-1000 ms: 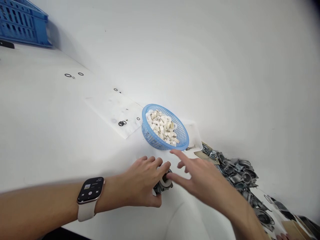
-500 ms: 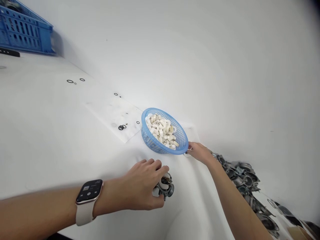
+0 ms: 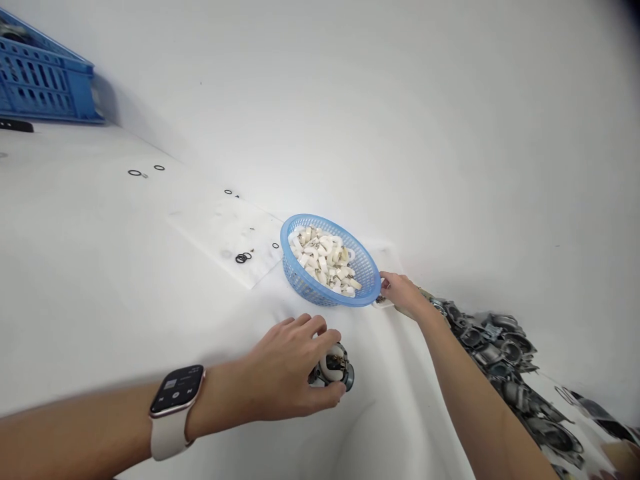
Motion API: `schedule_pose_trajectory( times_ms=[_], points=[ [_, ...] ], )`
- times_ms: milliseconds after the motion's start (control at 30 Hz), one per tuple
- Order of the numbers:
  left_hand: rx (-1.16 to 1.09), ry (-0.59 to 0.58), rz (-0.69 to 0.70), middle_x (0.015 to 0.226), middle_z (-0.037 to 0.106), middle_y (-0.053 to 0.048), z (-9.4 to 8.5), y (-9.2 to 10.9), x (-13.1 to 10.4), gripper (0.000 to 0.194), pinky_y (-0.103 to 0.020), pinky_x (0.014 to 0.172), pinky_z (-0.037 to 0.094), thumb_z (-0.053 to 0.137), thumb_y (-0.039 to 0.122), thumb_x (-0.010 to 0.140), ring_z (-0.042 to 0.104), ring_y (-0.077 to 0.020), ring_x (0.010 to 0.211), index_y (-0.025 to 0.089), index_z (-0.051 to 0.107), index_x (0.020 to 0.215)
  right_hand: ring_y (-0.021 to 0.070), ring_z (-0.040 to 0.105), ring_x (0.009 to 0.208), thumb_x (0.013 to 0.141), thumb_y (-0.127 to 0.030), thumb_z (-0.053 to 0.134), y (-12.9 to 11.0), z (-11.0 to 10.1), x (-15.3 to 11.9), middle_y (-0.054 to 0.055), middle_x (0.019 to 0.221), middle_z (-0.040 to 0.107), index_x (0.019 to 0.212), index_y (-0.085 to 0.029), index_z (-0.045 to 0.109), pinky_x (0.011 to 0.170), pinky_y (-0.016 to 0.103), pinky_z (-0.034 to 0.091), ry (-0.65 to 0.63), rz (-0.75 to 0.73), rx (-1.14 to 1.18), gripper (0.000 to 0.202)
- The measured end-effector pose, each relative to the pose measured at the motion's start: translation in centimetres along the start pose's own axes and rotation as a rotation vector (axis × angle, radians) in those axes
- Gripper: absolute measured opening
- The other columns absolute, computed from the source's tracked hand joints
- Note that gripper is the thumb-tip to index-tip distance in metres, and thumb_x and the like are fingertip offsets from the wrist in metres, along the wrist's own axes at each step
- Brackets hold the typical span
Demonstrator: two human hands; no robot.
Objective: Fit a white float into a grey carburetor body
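Observation:
My left hand (image 3: 295, 367), with a watch (image 3: 177, 393) on its wrist, is closed around a grey metal carburetor (image 3: 336, 367) with a white float in it, low over the white cloth. Beyond it stands a round light-blue basket (image 3: 313, 292) filled with white carburetor floats (image 3: 327, 260). My right hand (image 3: 404, 293) reaches to the right side of the basket. Its fingertips are bent together over a small white dish (image 3: 384, 303) holding tiny parts; what they pinch, if anything, I cannot make out.
A pile of metal carburetor bodies (image 3: 505, 360) lies along the right. Black rubber rings (image 3: 242, 258) and tiny parts lie on a white sheet (image 3: 215, 223) to the left. A blue crate (image 3: 50, 83) stands at the far left, against the white wall (image 3: 350, 100).
The carburetor has turned slightly in my left hand, and my left thumb has shifted along it. My right hand has moved slightly up, its fingertips now over the small dish.

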State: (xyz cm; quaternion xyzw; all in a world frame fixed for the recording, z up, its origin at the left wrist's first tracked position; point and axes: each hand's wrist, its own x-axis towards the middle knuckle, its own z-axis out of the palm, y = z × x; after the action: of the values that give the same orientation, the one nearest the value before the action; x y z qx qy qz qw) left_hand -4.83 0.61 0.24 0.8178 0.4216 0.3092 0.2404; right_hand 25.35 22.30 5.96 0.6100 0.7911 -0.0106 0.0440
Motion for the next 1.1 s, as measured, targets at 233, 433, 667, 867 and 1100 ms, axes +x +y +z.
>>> schedule_pose_trajectory(
  times_ms=[233, 433, 667, 867, 1100],
  points=[
    [0.052, 0.049, 0.049, 0.108, 0.061, -0.004, 0.1, -0.4, 0.3, 0.026, -0.041, 0.077, 0.051, 0.064, 0.038, 0.092, 0.062, -0.0246, 0.094, 0.023, 0.064, 0.113, 0.0228, 0.068, 0.095, 0.096, -0.037, 0.064, 0.4, -2.0, -5.4, 0.007, 0.102, 0.074, 0.101, -0.02, 0.074, 0.093, 0.042, 0.054, 0.092, -0.055, 0.342, 0.02],
    [0.112, 0.089, 0.145, 0.11, 0.062, -0.005, 0.3, -0.8, 0.2, 0.024, -0.042, 0.079, 0.054, 0.065, 0.037, 0.094, 0.063, -0.0247, 0.093, 0.021, 0.064, 0.112, 0.0233, 0.07, 0.09, 0.09, -0.054, 0.069, -5.3, 0.4, -13.2, 0.008, 0.096, 0.074, 0.098, -0.022, 0.071, 0.081, 0.035, 0.058, 0.055, -0.189, 0.764, 0.033],
    [0.083, 0.071, 0.187, 0.115, 0.067, -0.004, 0.6, -1.2, 0.4, 0.025, -0.042, 0.092, 0.055, 0.07, 0.031, 0.092, 0.065, -0.0245, 0.103, 0.022, 0.059, 0.112, 0.018, 0.065, 0.077, 0.084, -0.045, 0.08, -11.1, 4.8, -15.1, 0.005, 0.085, 0.072, 0.089, -0.021, 0.074, 0.071, 0.031, 0.054, -0.037, -0.169, 1.316, 0.025],
    [0.106, 0.033, 0.211, 0.123, 0.067, -0.006, 0.1, -1.0, 0.5, 0.024, -0.043, 0.098, 0.053, 0.063, 0.033, 0.1, 0.064, -0.0259, 0.114, 0.024, 0.056, 0.121, 0.0098, 0.046, 0.055, 0.079, -0.046, 0.083, -11.7, 5.1, -15.4, 0.001, 0.072, 0.067, 0.086, -0.02, 0.074, 0.051, 0.025, 0.038, -0.044, -0.043, 1.432, 0.028],
    [0.105, 0.003, 0.212, 0.125, 0.064, -0.005, -0.3, -1.1, 0.3, 0.024, -0.043, 0.098, 0.051, 0.059, 0.036, 0.104, 0.06, -0.0247, 0.115, 0.026, 0.052, 0.125, 0.0111, 0.049, 0.06, 0.079, -0.042, 0.082, -12.4, 5.0, -15.5, 0.001, 0.071, 0.067, 0.084, -0.019, 0.073, 0.053, 0.025, 0.036, 0.002, -0.041, 1.462, 0.025]
  ],
)
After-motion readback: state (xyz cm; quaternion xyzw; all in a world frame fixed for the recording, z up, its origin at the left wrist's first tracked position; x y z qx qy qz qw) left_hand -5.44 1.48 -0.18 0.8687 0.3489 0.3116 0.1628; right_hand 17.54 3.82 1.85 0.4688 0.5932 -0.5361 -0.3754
